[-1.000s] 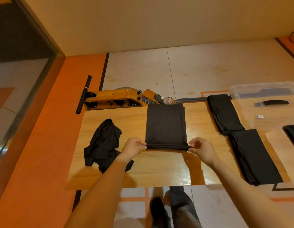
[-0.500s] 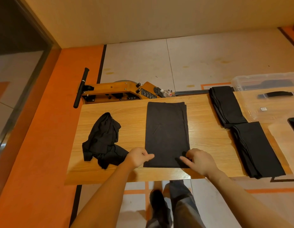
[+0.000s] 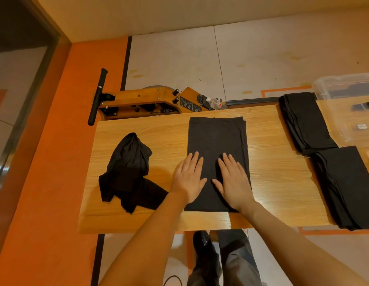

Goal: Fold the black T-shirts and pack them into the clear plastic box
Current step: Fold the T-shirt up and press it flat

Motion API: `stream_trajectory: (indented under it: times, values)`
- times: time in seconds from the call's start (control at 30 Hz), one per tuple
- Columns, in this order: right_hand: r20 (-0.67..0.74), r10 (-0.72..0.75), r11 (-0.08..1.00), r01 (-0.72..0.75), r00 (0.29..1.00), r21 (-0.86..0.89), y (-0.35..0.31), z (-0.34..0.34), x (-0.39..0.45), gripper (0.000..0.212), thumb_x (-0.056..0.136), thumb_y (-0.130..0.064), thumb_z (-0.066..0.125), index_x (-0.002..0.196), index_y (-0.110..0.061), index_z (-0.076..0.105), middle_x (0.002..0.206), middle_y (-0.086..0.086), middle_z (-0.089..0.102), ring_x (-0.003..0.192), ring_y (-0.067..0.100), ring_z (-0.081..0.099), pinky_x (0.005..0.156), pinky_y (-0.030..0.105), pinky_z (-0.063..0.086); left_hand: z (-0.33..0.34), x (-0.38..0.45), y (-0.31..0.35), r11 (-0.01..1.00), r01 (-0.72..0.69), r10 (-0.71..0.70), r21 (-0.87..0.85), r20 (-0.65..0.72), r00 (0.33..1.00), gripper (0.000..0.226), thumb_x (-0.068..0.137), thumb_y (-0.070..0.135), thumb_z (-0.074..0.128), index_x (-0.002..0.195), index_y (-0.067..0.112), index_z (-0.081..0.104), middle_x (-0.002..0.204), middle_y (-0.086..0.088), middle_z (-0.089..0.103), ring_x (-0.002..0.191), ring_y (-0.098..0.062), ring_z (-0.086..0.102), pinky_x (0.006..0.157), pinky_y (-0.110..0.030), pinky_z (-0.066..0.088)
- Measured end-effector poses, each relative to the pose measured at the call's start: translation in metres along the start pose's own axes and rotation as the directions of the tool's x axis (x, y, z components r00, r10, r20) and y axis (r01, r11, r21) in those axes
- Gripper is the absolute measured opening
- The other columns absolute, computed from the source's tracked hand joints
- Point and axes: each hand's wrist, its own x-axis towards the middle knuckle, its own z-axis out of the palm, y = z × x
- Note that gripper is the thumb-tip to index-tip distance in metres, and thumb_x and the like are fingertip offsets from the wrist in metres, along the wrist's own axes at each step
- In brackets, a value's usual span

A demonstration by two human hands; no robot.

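Two hands lie flat, palms down, fingers spread, gripping nothing: the left hand point(image 3: 187, 178) overlaps the left edge of a long folded black T-shirt point(image 3: 217, 145) and the right hand point(image 3: 234, 180) presses its near half. The shirt lies at the middle of the wooden table point(image 3: 276, 182). A crumpled black T-shirt point(image 3: 128, 172) lies left; two folded stacks point(image 3: 344, 182) lie right, beside the clear plastic box point(image 3: 344, 85).
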Motion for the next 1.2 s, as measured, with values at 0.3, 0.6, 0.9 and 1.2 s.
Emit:
stream_trajectory:
  times: [0.3, 0.6, 0.9, 1.2]
  values:
    - [0.01, 0.244, 0.969, -0.244, 0.97, -0.051, 0.022, 0.015, -0.029, 0.084, 0.095, -0.066, 0.02, 0.152, -0.004, 0.027, 0.16, 0.016, 0.022, 0.149, 0.031, 0.018, 0.117, 0.048, 0.019, 0.038, -0.004, -0.003, 1.0, 0.003, -0.005, -0.022, -0.092, 0.996, 0.076, 0.092, 0.064, 0.012, 0.153, 0.02, 0.001, 0.16, -0.012, -0.005, 0.148, -0.027, -0.002, 0.116, -0.045, 0.007]
    - [0.029, 0.219, 0.973, -0.216, 0.975, -0.077, 0.032, 0.011, -0.048, 0.076, 0.097, -0.063, 0.019, 0.155, -0.013, 0.023, 0.162, 0.015, 0.014, 0.15, 0.031, 0.009, 0.117, 0.053, 0.016, 0.04, -0.023, -0.004, 0.999, -0.047, 0.044, -0.025, -0.119, 0.992, 0.072, 0.094, 0.061, 0.027, 0.153, 0.02, 0.019, 0.161, -0.01, 0.01, 0.149, -0.028, 0.009, 0.116, -0.051, 0.024]
    - [-0.109, 0.169, 0.985, -0.165, 0.98, 0.039, 0.048, -0.008, -0.082, 0.052, 0.09, -0.042, 0.063, 0.131, -0.011, 0.054, 0.136, 0.016, 0.048, 0.123, 0.031, 0.044, 0.098, 0.049, 0.042, 0.034, -0.049, -0.011, 0.987, -0.156, 0.132, -0.045, -0.337, 0.932, 0.059, 0.087, 0.048, 0.058, 0.137, 0.017, 0.051, 0.138, -0.013, 0.05, 0.125, -0.03, 0.049, 0.098, -0.041, 0.042]
    - [0.0, -0.082, 0.997, 0.082, 0.997, -0.004, 0.069, -0.018, -0.108, 0.041, 0.074, -0.025, 0.084, 0.11, -0.012, 0.07, 0.109, 0.006, 0.066, 0.095, 0.025, 0.065, 0.079, 0.036, 0.055, 0.031, -0.07, -0.025, 0.953, -0.298, 0.276, -0.059, -0.234, 0.932, 0.037, 0.063, 0.045, 0.085, 0.083, 0.019, 0.068, 0.081, 0.002, 0.063, 0.072, -0.015, 0.06, 0.06, -0.027, 0.049]
